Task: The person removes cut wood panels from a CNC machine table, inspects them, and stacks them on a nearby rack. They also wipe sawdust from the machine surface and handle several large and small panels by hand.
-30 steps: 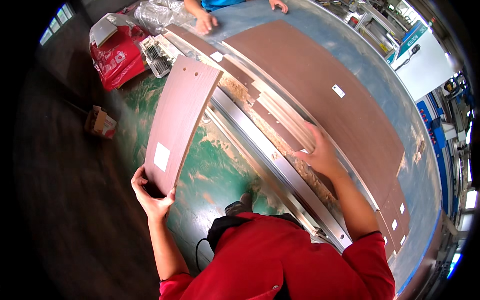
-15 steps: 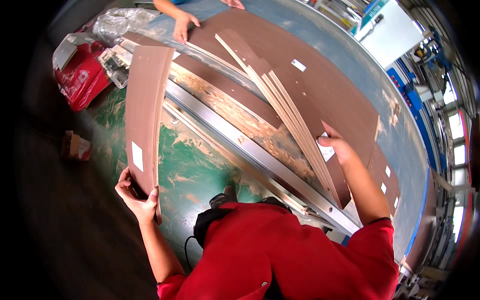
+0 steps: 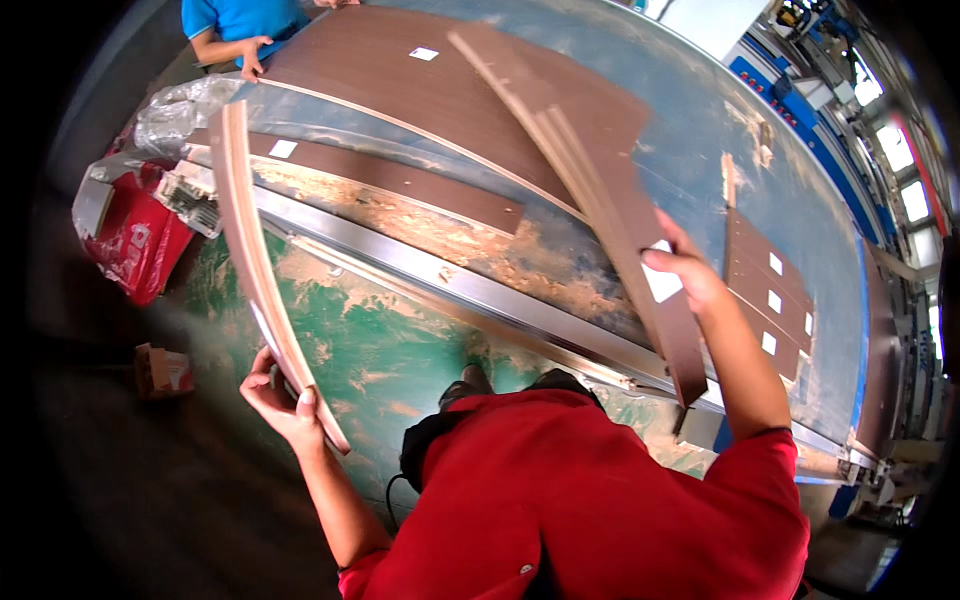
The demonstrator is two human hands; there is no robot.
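Observation:
My left hand (image 3: pixel 282 397) grips the near end of a long brown board (image 3: pixel 250 250) that stands on edge, reaching away over the green floor. My right hand (image 3: pixel 688 277) holds a stack of narrow brown strips (image 3: pixel 600 200) lifted at a slant above the dusty blue-grey machine table (image 3: pixel 700 120); a white label sits under my fingers. A wide brown panel (image 3: pixel 420 100) and a narrow brown strip (image 3: pixel 400 180) lie flat on the table.
A metal rail (image 3: pixel 450 285) runs along the table's near edge. Another person in blue (image 3: pixel 240 25) stands at the far end, hand on the table. A red bag (image 3: pixel 135 240), clear plastic wrap (image 3: pixel 175 110) and a small carton (image 3: pixel 160 370) lie left. Small labelled brown pieces (image 3: pixel 770 290) lie right.
The board in my left hand has turned from face-on to edge-on. My right hand has lifted the strips off the table and swung them up and to the right.

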